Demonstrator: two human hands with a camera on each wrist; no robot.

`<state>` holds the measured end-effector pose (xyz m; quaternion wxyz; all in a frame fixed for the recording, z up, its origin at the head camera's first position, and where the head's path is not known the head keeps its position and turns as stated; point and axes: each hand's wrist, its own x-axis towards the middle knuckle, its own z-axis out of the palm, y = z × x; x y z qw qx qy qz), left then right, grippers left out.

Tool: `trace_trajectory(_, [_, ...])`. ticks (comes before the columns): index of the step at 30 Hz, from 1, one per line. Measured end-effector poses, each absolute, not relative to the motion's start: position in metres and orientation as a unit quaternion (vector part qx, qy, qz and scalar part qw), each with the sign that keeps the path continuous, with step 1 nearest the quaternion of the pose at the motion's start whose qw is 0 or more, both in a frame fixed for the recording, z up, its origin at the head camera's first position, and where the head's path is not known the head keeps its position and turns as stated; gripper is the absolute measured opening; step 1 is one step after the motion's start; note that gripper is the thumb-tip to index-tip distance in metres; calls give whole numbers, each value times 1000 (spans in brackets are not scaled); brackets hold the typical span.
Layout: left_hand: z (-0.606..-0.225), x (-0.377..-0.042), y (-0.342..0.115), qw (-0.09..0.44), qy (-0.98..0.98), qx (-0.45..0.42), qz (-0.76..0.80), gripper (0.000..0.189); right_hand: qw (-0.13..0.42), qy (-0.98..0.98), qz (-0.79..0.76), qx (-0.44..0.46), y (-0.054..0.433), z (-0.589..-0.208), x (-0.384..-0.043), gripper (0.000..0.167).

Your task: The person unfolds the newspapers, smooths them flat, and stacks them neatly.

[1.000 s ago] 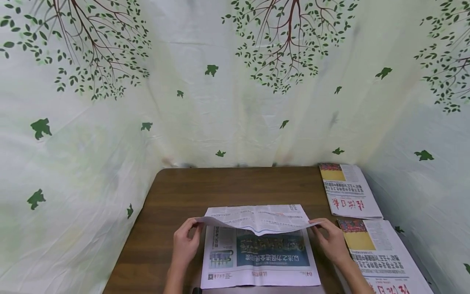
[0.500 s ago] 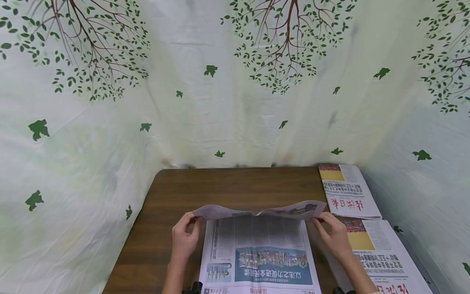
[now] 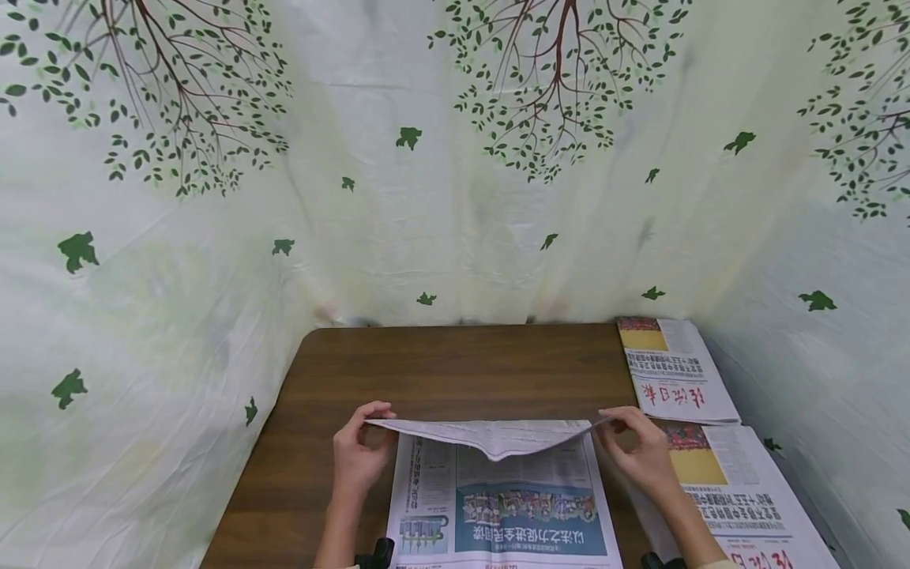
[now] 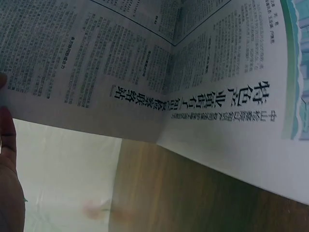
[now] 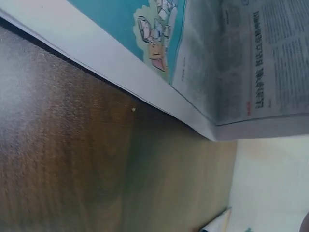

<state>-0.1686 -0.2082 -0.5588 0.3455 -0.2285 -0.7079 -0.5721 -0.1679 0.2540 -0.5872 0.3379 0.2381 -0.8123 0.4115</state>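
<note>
In the head view a newspaper with a blue photo panel lies on the brown table, its print upside down. Its far part stands raised as a sheet, sagging in the middle along a crease. My left hand pinches the sheet's left corner between thumb and fingers. At the opposite corner, my right hand pinches it the same way. The left wrist view shows the raised newspaper page and part of the left hand at the edge. In the right wrist view the page bends up from the table.
Two more newspapers lie along the right side of the table: a far newspaper and a near newspaper, partly behind the right forearm. A leaf-patterned cloth hangs behind and on both sides. Black straps circle the wrists.
The newspaper has slid toward me since one second ago. The raised sheet stood up with its underside showing half a second ago; its top edge now tips back toward me. Both hands keep their grip.
</note>
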Motion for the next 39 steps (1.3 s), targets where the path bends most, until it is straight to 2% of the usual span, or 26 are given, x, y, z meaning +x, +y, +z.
trace_trajectory(4, [-547, -168, -202, 352, -704, -231, -572, 41, 312, -823, 414, 233, 254, -597, -170, 48])
trace_trajectory(7, [-545, -171, -200, 355, -701, -237, -572, 37, 264, -840, 416, 226, 253, -606, -172, 48])
trace_trajectory(12, [-545, -175, -198, 356, -697, -242, -573, 35, 178, -868, 410, 218, 250, -615, -176, 36])
trace_trajectory(16, [-543, -175, -196, 357, -704, -244, -564, 35, 198, -876, 381, 221, 248, -618, -181, 27])
trace_trajectory(19, [-540, -176, -196, 368, -713, -238, -547, 35, 220, -875, 377, 208, 248, -618, -186, 28])
trace_trajectory(25, [-547, -185, -200, 393, -746, -188, -504, 28, 204, -883, 387, 173, 249, -616, -196, 24])
trace_trajectory(31, [-567, -197, -207, 347, -784, -107, -504, 19, 166, -895, 390, 141, 246, -614, -202, 8])
trace_trajectory(35, [-579, -204, -212, 293, -803, -65, -515, 13, 146, -901, 389, 123, 245, -616, -205, 9])
trace_trajectory(39, [-594, -211, -216, 237, -821, -32, -518, 7, 119, -906, 395, 100, 247, -623, -207, 18])
